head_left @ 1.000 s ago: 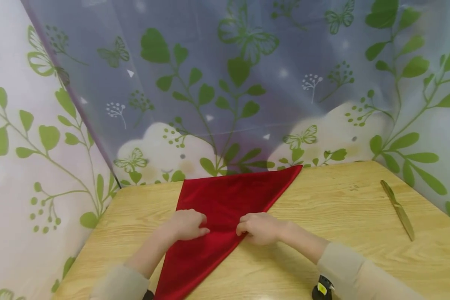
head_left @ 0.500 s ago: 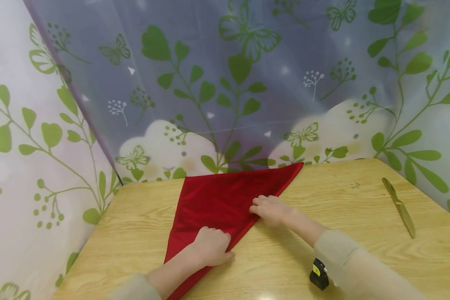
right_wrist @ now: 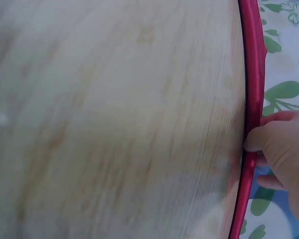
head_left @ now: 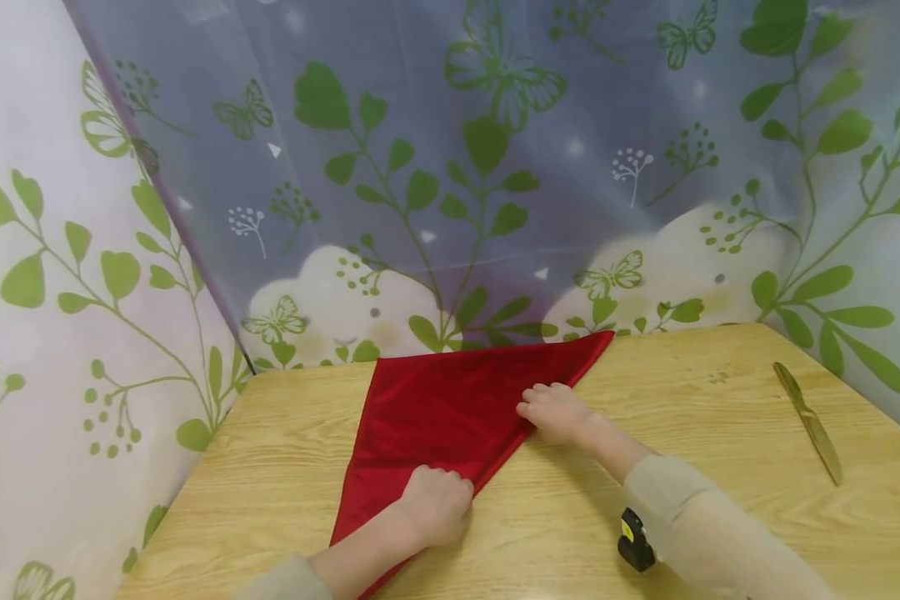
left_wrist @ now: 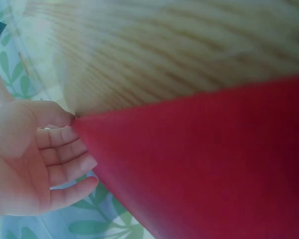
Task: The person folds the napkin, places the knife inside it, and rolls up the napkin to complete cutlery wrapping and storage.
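A red cloth (head_left: 442, 400), folded along a slanting edge, lies on the wooden table with one pointed corner at the far right. My left hand (head_left: 437, 504) is at the lower part of that slanting edge. In the left wrist view its thumb and forefinger pinch the cloth's edge, while the other fingers (left_wrist: 67, 172) are spread loosely beside it. Higher up the same edge is my right hand (head_left: 558, 412). Seen from the right wrist, the thumb (right_wrist: 256, 138) and fingers pinch the folded red edge (right_wrist: 254, 64). The cloth's near end is partly hidden by my left forearm.
A gold-coloured knife (head_left: 808, 423) lies on the right side of the wooden table (head_left: 690, 392). Under my right sleeve shows a black wrist device (head_left: 635, 540) with a yellow mark. A leaf-patterned curtain (head_left: 390, 167) hangs behind and at both sides.
My left hand has moved from the cloth's middle, right and nearer, to its slanting edge, which it now pinches. My right hand has slid farther up that edge.
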`<state>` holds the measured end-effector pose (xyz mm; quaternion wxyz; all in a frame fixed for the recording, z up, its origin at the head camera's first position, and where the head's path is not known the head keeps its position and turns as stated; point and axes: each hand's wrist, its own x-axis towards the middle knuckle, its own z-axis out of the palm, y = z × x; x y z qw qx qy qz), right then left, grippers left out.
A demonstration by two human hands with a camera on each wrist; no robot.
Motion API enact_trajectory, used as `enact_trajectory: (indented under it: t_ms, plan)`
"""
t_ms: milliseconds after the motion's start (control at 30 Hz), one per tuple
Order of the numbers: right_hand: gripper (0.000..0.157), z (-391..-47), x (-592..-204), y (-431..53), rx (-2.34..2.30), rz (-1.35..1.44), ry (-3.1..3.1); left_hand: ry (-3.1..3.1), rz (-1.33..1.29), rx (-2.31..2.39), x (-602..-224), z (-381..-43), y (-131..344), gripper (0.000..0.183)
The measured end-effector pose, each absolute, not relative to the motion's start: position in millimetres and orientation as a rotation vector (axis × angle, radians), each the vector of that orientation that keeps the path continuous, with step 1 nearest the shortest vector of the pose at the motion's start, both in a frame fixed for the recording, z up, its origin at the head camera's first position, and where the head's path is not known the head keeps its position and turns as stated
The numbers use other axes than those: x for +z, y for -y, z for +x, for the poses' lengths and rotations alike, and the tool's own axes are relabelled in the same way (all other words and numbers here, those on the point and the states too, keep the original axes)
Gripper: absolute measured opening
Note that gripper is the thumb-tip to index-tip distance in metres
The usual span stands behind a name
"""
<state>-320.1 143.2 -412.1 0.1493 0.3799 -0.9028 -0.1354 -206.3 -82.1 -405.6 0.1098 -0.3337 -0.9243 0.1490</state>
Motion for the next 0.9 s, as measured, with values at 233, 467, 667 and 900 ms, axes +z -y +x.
enact_trajectory:
  t_ms: [233,467,667,900]
  plan:
    - [0.013,-331.5,-413.8,-153.2,-0.427,0.902,2.701,2.712,-0.988,0.489,-406.8,-204.7,81.6,0.009]
    - [0.010,-332.1,-411.0,-168.5,-0.388,0.883,2.698,2.745,-0.981,0.434,-405.5,-202.9,92.3,0.011]
    - [0.011,-326.1,-407.0,-178.7,-0.232,1.004,2.667,2.782,-0.999,0.353,-404.2,-200.6,103.9,0.014]
    - [0.021,-314.3,-406.2,-187.4,-0.072,1.139,2.657,2.790,-0.995,0.310,-402.0,-198.7,118.7,0.013]
